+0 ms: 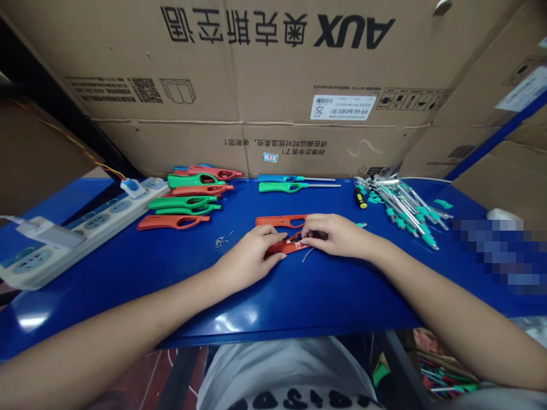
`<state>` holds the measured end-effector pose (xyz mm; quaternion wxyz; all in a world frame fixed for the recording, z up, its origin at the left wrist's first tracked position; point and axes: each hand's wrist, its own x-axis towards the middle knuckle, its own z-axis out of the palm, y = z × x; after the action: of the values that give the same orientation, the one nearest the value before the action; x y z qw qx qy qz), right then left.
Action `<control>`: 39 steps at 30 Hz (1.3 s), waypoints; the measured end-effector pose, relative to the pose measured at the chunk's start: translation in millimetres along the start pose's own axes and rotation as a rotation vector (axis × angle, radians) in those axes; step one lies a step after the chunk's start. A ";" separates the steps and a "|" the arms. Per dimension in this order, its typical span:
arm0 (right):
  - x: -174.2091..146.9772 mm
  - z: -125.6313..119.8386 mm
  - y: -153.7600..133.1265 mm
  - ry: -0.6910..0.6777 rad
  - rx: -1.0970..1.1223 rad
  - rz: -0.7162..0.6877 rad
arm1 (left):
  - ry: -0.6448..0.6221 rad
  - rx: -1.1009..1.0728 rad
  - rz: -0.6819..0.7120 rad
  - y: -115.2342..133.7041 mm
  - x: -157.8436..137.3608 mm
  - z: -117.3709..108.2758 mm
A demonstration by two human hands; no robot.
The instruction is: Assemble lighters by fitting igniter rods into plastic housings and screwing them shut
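Observation:
An orange lighter casing half (284,247) lies on the blue table, with white wires and small parts inside it. My left hand (252,250) is closed around its left end, thumb and fingers on either side. Over the right part of the casing, my right hand (331,234) has its fingers pinched together. What those fingertips hold is hidden. A thin grey wire or tube (307,254) sticks out below the right hand. Just behind both hands lies another orange casing half (273,220), inner side up.
Several green and orange lighter handles (183,202) are stacked at the left, beside a power strip (98,219). Small screws (220,242) lie left of my hands. Two lighters (282,187), a screwdriver (360,198) and a pile of metal lighter tubes (401,205) sit before a cardboard wall (273,85).

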<state>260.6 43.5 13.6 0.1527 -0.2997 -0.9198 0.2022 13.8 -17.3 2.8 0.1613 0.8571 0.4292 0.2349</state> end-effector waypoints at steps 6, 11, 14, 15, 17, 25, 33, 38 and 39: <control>1.4 5.1 1.1 0.031 -0.055 0.003 | 0.007 -0.018 0.016 -2.2 1.2 2.0; 2.0 6.8 2.2 0.059 -0.007 -0.013 | 0.000 -0.042 0.015 -1.9 0.3 2.2; 2.6 7.4 3.1 0.069 0.059 -0.017 | -0.008 -0.049 0.007 -1.3 0.3 1.6; 2.8 7.3 3.5 0.070 0.082 -0.017 | -0.012 -0.045 0.017 -1.1 0.5 1.5; 3.0 6.3 4.3 0.069 0.114 -0.013 | -0.025 -0.015 0.060 -0.3 0.8 1.2; -2.9 -10.7 6.7 -0.038 0.159 0.022 | -0.135 0.297 0.126 9.9 -3.5 -3.2; -7.2 -19.9 -0.1 -0.152 0.166 0.046 | -0.178 0.311 0.096 13.6 -5.8 -11.4; -9.6 -25.2 -3.5 -0.190 0.160 0.061 | -0.201 0.198 0.078 15.2 -6.6 -15.5; -9.9 -26.5 -4.0 -0.195 0.161 0.065 | -0.202 0.188 0.084 14.6 -7.3 -15.2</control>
<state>276.9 41.8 37.0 0.0795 -0.2948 -0.9010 0.3082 11.4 -30.6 20.6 0.1126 0.9049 0.3947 0.1129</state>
